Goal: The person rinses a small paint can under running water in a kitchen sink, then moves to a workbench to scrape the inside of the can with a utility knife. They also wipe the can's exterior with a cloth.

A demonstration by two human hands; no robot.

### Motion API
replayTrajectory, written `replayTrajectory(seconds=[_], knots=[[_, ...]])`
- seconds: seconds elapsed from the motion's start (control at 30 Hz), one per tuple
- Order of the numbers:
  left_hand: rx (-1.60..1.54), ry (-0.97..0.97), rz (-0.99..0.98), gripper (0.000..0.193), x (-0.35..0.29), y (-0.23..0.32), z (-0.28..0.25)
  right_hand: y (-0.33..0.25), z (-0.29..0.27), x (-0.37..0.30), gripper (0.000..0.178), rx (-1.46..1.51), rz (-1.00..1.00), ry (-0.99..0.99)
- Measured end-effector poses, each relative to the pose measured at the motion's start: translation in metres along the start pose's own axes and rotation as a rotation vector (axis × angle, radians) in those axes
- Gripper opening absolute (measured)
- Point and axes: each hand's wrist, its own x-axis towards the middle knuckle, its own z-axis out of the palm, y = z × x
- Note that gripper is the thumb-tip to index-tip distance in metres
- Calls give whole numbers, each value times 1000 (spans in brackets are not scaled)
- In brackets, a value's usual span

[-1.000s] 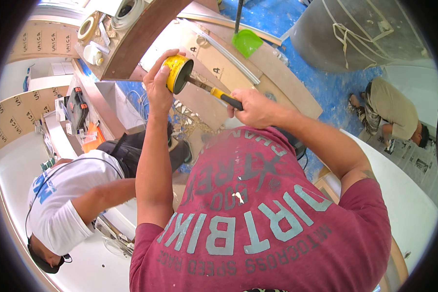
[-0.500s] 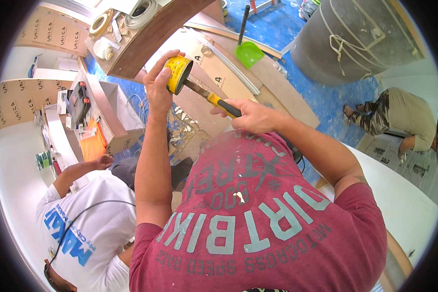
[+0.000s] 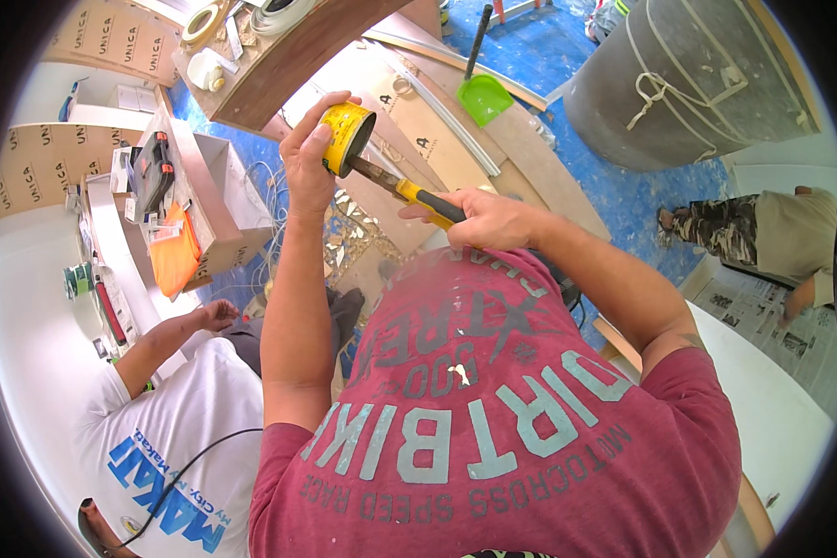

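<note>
My left hand is wrapped around a small yellow tin can, tipped so its dark open mouth faces right. My right hand grips a flat-bladed scraper by its yellow and black handle. The scraper's brownish, stained blade meets the lower rim of the can; whether its tip reaches inside is hard to tell. Both hands are raised in front of my chest. What the can contains does not show.
A curved wooden counter holds tape rolls and a white container. Boards and a green dustpan lie on blue floor covering. A wrapped grey column stands far right. One co-worker is close on my left, another at right.
The can and scraper have shifted slightly right and down in view, still held the same way. The co-worker on the left has moved a little lower.
</note>
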Motion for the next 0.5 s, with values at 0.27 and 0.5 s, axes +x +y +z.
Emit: replayTrajectory(seconds=[0.27, 0.5], knots=[[26, -24, 10, 49, 1, 0, -9, 6, 0, 9, 58, 35, 5, 31], [57, 9, 21, 47, 3, 4, -9, 27, -3, 27, 27, -311, -20, 157]])
